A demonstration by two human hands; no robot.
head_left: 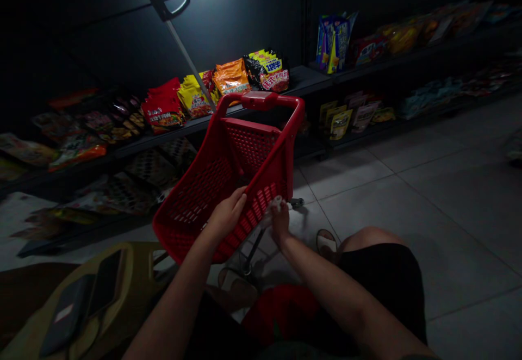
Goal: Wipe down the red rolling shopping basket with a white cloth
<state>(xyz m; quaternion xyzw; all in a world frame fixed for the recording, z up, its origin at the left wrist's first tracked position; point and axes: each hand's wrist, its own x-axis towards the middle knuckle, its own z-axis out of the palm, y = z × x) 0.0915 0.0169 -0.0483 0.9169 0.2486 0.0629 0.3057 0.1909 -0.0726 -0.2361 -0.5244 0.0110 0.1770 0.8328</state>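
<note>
A red plastic shopping cart [253,142] with perforated basket walls stands before my knees, its handle facing away from me. My left hand [227,212] grips the near top rim of the basket, with the thumb on the outside and the fingers over the inner side. Low beside the cart's outer wall, my right hand [280,223] is closed round a crumpled whitish cloth [278,204]. The cloth is blurred; whether it touches the wall I cannot tell. Inside, the basket's floor is dark.
Packaged snacks, including orange packets [231,76], line a dark shelf [304,79] behind the cart. A thin grey pole [185,53] with a loop handle slants before it. At lower left, a yellowish stool [141,262] bears a phone [106,281] and another dark device [67,314].
</note>
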